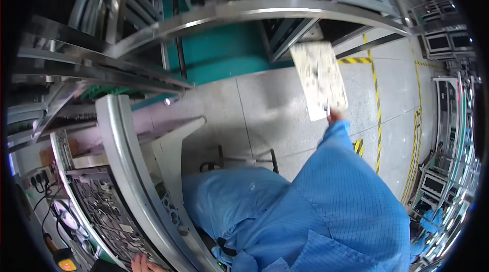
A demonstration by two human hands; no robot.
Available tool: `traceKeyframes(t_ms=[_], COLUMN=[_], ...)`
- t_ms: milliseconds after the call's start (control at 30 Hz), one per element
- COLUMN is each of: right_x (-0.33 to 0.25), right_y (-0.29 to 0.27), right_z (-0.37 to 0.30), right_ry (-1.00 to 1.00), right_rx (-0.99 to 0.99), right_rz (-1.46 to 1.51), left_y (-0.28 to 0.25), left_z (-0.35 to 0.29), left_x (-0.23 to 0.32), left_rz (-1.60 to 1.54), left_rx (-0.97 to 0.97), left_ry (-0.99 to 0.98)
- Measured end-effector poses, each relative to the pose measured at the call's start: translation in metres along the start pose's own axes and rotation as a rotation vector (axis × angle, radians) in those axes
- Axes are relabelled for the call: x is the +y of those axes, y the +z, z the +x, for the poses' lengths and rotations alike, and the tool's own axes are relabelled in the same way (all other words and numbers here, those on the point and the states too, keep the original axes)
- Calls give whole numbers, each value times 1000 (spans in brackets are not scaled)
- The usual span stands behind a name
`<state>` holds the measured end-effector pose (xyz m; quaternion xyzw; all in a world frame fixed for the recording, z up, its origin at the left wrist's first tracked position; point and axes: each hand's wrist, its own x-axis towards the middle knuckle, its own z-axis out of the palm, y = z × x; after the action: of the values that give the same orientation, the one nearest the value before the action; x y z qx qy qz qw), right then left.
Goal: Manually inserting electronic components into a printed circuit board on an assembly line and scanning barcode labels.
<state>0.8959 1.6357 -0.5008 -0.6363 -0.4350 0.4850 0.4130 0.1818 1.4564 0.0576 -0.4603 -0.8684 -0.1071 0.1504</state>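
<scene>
Pale grey floor tiles (272,96), parted by thin dark seams, spread across the middle. Yellow-and-black tape (378,106) marks out lanes to the right — beyond it stand metal racks (434,184) with dark panels. On the far side, a shiny metal bar (229,15) spans above a teal surface (219,53); metal rails (76,36) crowd the left — light glinting off them.

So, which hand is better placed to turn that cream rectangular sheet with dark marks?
The right, probably: the right hand already holds the cream rectangular sheet by its near edge. The left hand is well away from it, at the lower end of the dark rectangular panel with grey parts.
</scene>
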Motion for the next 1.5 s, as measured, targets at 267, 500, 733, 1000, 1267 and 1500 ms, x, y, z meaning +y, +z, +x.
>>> traceKeyframes(t_ms=[267,500,733,1000,1267,1500], right_x=[-201,-464,-617,-615,-632,-633], right_y=[106,322,430,425,436,440], right_z=[-115,-42,-118,-131,-148,-143], right_ry=[381,216,0,97,36,53], right_rx=[-321,-1207,-1397,-1534,-1522,-1476], right_rz=[708,438,485,647,609,602], left_y=[-22,-47,-73,-81,-74,-73], left_z=[-41,-99,-126,-193,-200,-197], left_x=[-39,-73,-46,112,145,129], left_rz=[-60,-258,-372,-313,-306,-336], left_rx=[-74,-125,-40,68,60,23], left_ry=[150,86,-74,-71,-87,-80])
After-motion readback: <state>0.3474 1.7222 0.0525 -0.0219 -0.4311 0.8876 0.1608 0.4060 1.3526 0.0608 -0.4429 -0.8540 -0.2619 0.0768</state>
